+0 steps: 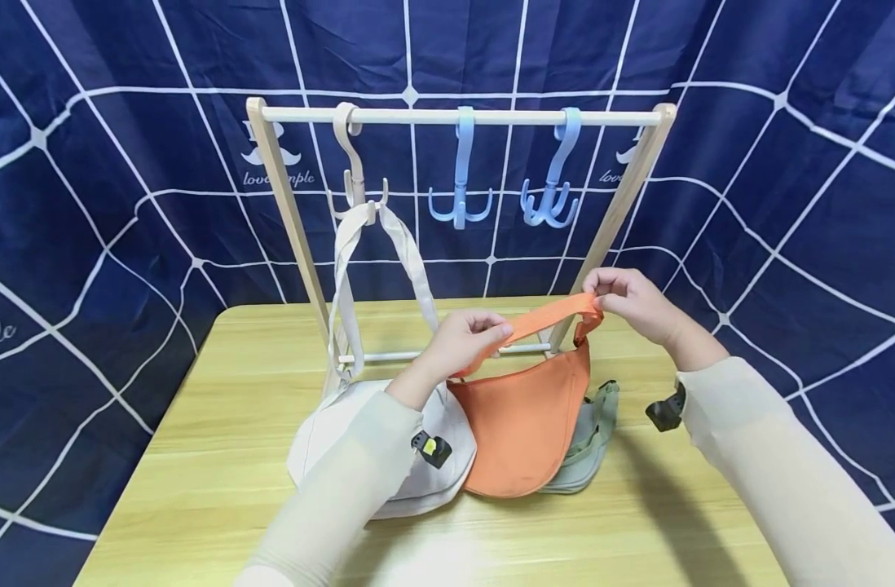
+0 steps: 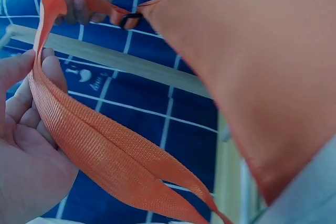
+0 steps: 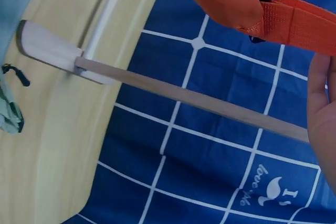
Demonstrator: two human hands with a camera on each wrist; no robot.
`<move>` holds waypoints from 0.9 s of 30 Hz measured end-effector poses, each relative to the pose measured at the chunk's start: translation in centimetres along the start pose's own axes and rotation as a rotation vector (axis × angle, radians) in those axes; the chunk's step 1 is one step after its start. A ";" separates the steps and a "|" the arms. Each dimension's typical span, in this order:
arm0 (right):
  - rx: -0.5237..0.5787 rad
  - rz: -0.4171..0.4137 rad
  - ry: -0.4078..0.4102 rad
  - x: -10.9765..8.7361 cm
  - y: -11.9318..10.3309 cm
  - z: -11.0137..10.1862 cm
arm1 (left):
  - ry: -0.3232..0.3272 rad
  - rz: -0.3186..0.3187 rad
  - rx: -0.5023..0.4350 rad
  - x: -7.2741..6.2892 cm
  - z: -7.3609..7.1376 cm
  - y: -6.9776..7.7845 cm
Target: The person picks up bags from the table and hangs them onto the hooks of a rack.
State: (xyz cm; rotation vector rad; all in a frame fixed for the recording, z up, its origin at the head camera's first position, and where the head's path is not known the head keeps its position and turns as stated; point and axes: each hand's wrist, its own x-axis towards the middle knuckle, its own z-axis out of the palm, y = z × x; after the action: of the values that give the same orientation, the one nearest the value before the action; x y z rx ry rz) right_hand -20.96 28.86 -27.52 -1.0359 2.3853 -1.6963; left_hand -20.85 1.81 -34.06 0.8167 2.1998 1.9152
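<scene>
Orange strap pinched by our left hand and right hand, long axis slanting up rightward between them. Bag below both. Blue hooks above strap; our right hand higher, nearer right rack post.

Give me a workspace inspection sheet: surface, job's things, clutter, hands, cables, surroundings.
Surface: wood-grain table.
Job's things: orange bag, its strap raised; white bag, straps looped over beige hook; gray-green bag, partly covered by the orange one.
Clutter: nothing seen.
Hands: left hand and right hand both hold the orange strap.
Cables: nothing seen.
Surroundings: wooden rack, two unused blue hooks, navy grid-patterned cloth.
</scene>
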 end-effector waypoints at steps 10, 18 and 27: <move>0.116 -0.003 -0.145 1.7 -2.1 -0.1 | 0.064 0.097 0.009 0.6 -2.3 4.1; 0.169 0.059 -0.221 3.7 -4.2 0.9 | 0.093 0.098 0.017 0.9 -4.3 6.8; 0.108 0.112 -0.209 6.7 -6.2 3.0 | 0.124 0.074 0.050 1.3 -6.2 8.7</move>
State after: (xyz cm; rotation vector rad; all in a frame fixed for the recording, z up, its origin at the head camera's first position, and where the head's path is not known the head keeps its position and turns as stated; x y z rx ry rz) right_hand -21.90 21.68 -21.21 -0.9893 2.1549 -1.5748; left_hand -21.74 -2.53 -24.25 0.8183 2.3291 2.0028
